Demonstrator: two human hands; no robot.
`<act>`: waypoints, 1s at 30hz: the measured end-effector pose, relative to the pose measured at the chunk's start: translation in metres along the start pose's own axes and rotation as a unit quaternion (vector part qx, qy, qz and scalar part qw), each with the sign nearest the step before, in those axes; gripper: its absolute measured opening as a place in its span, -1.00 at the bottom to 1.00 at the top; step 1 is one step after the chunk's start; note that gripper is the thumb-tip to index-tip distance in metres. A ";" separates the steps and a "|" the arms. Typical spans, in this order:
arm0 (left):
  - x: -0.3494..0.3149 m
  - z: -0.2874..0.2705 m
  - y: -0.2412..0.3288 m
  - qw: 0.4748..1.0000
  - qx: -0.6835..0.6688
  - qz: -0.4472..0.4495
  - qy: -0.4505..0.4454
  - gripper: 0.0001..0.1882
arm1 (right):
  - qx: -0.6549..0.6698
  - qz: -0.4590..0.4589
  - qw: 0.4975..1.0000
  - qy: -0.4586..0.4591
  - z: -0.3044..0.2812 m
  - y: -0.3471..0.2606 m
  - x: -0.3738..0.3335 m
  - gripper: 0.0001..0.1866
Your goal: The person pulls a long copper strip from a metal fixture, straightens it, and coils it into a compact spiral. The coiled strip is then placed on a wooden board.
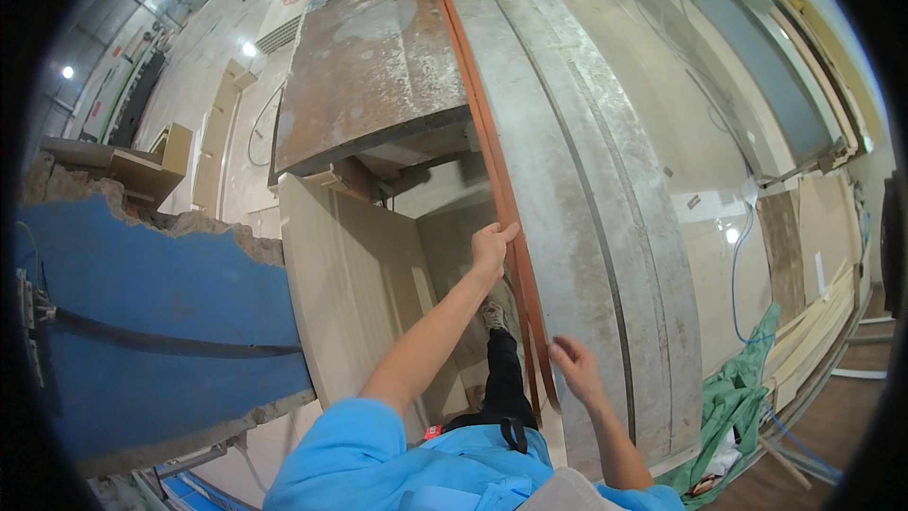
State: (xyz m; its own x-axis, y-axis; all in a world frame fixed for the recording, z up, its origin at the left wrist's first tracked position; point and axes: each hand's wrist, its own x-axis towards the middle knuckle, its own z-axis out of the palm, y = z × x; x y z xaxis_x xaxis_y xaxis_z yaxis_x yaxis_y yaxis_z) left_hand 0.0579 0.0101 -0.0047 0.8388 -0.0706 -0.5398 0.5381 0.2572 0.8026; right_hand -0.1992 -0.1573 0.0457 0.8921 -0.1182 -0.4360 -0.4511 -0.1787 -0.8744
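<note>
A long reddish-brown strip (pixel 483 123) runs along the left edge of a grey metal machine table (pixel 577 218), from the far end toward my body. It looks like two narrow lengths side by side. My left hand (pixel 494 248) is closed on the strip about midway, thumb against its upper side. Closer to me, my right hand (pixel 579 369) hovers over the table beside the strip's rounded near end. Its fingers are loosely bent with the thumb apart, and nothing shows in them. Whether its fingertips touch the strip, I cannot tell.
Left of the strip are a rusty metal plate (pixel 369 66) and a pale board box (pixel 355 274), with my leg inside the gap. A blue panel (pixel 170 293) with a torn edge lies at left. Green sheeting (pixel 738 416) and wood strips (pixel 813 331) lie at right.
</note>
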 end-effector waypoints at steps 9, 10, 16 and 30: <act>-0.041 0.001 -0.036 1.000 -0.026 -0.013 0.010 -0.80 | -0.071 -0.153 0.982 0.088 0.018 -0.091 0.175 -0.40; -0.041 0.001 -0.038 0.999 -0.015 -0.022 0.025 -0.79 | -0.095 -0.146 0.980 0.092 0.025 -0.099 0.193 -0.38; -0.043 -0.003 -0.040 0.999 -0.034 -0.023 0.033 -0.80 | -0.024 -0.073 0.997 -0.026 0.055 -0.125 0.293 -0.42; -0.060 0.004 -0.047 0.993 -0.098 -0.063 -0.004 -0.84 | 0.236 0.025 0.965 -0.116 0.064 -0.100 0.274 -0.65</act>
State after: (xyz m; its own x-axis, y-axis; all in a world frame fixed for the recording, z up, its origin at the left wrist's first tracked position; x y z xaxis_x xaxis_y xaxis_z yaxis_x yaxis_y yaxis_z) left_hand -0.0180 -0.0012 -0.0090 0.7669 -0.1220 -0.6300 0.6134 0.4281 0.6637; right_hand 0.0918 -0.1096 -0.0003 0.8762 0.1166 -0.4677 -0.4803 0.2921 -0.8270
